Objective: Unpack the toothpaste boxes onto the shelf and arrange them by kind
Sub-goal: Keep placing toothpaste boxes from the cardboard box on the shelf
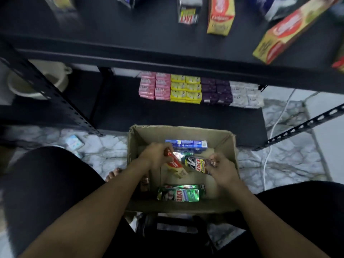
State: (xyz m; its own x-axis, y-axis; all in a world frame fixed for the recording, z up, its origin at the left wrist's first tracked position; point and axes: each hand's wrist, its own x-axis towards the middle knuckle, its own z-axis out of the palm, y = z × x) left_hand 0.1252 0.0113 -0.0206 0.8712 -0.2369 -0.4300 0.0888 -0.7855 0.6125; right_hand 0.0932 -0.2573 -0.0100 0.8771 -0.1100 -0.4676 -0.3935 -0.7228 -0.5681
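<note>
Dim, motion-blurred wide-angle view; edges bend, green box (178, 194) glints.

Your left hand (156, 155) grips a red box (174, 163), tilted, and your right hand (222, 169) a black one (198, 163), both inside the carton (186, 131). A blue box (186, 144) and green box (178, 194) lie flat there. Yellow-red boxes (220, 17) lie on the shelf (130, 45).

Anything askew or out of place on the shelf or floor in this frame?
Yes. On the top shelf, one red-and-yellow toothpaste box lies diagonally at the right, not squared like the upright one beside it. A small pale packet sits loose on the marble floor, left of the cardboard carton.
</note>
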